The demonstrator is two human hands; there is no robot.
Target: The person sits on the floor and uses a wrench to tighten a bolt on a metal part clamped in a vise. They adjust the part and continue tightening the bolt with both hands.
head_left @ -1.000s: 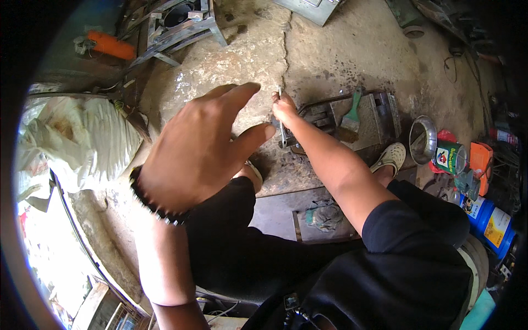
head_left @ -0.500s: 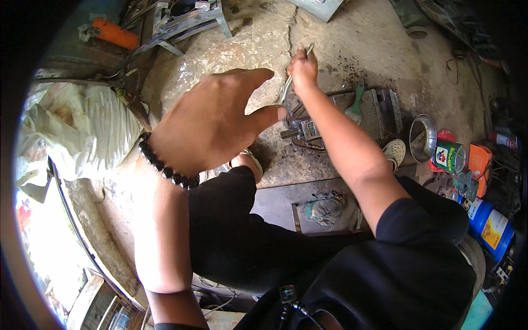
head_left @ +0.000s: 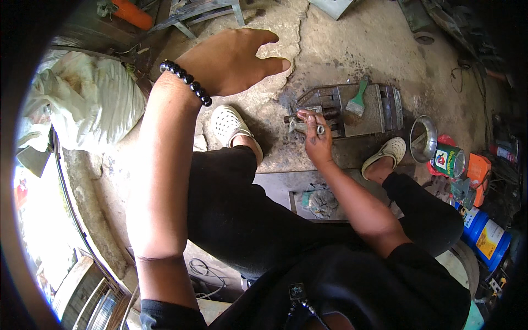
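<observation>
My right hand (head_left: pixel 318 140) is down at a grey bench vise (head_left: pixel 379 118) that sits on the concrete floor, and it grips a small metal tool (head_left: pixel 301 127) at the vise's jaws and screw. A green-handled brush (head_left: pixel 357 102) lies on top of the vise. My left hand (head_left: pixel 234 58) hovers above the floor to the left, fingers spread and holding nothing, with a black bead bracelet (head_left: pixel 186 81) on the wrist. I am crouching, with my white clogs (head_left: pixel 228 124) on either side of the vise.
A metal bowl (head_left: pixel 423 137), a printed tin can (head_left: pixel 448 159), an orange box (head_left: pixel 478 170) and a blue canister (head_left: pixel 484 234) crowd the right. A white sack (head_left: pixel 82 104) lies left. A rag (head_left: pixel 319 201) rests on a flat plate near my knees.
My right hand came down from a raised position and now holds the metal tool at the vise. My left hand lifted up and away to the left.
</observation>
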